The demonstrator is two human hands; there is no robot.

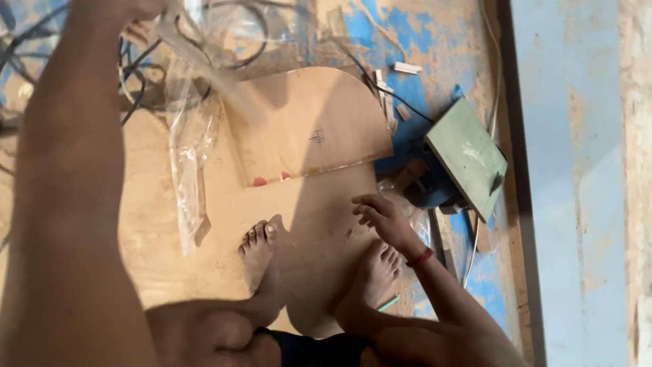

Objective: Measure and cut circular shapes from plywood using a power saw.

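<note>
Loose and spread, our right hand [382, 219] hovers with fingers fanned just over the lower board [224, 224], gripping nothing, a red band at the wrist. Up top, our left hand [146, 10] is mostly cut off by the frame edge, and its grip seems to pinch the clear plastic sheet [187, 136], though we cannot tell for sure. That sheet hangs down from the hand in a long crumpled strip, its long axis running top to bottom, draped over the left edge of the rounded board [309, 126]. The rounded board lies flat on the lower one, curved corner toward the upper right, straight edge toward our feet, with a small pencil mark near its middle. Our left foot [258, 248] and right foot [375, 272] stand on the lower board, toes pointing up-frame, taking much of the open room between us and that straight edge. Right of the boards the blue floor [407, 41] is crowded: a green block [467, 156] sits tilted just past our right hand, with small white scraps [406, 68] beyond it. Black cables [139, 75] tangle at upper left. A pale blue wall [570, 183] closes off the right side, leaving a narrow strip.
</note>
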